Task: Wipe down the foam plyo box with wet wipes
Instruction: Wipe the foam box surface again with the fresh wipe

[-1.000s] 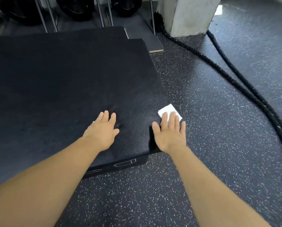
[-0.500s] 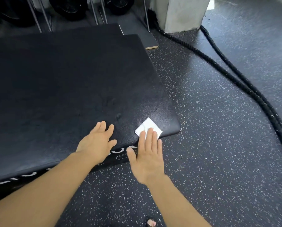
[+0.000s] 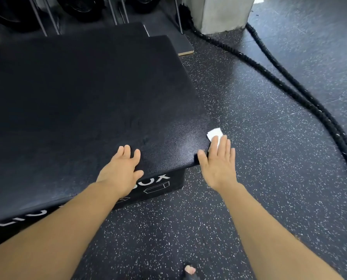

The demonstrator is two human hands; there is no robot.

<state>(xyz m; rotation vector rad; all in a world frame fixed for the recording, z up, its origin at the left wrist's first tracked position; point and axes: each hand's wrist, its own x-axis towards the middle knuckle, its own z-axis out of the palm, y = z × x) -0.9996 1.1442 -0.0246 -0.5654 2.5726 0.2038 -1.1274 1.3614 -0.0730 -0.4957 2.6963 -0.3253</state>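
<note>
A big black foam plyo box [image 3: 83,102] fills the left and centre of the head view, with white lettering on its near side. My left hand [image 3: 121,171] lies flat on the box top near the front edge, fingers straight. My right hand [image 3: 219,164] presses a white wet wipe [image 3: 214,134] with straight fingers against the box's near right corner. Only the far part of the wipe shows beyond my fingertips. The box top around that corner looks shiny.
A thick black battle rope [image 3: 301,98] snakes across the speckled rubber floor [image 3: 269,178] on the right. A grey concrete pillar [image 3: 223,13] stands at the back, with weight plates on a rack [image 3: 81,7] behind the box. A toe [image 3: 189,269] shows at the bottom edge.
My right hand slid the wipe left along the front edge, then back right to the box's near right corner. My left hand stayed flat on the top.
</note>
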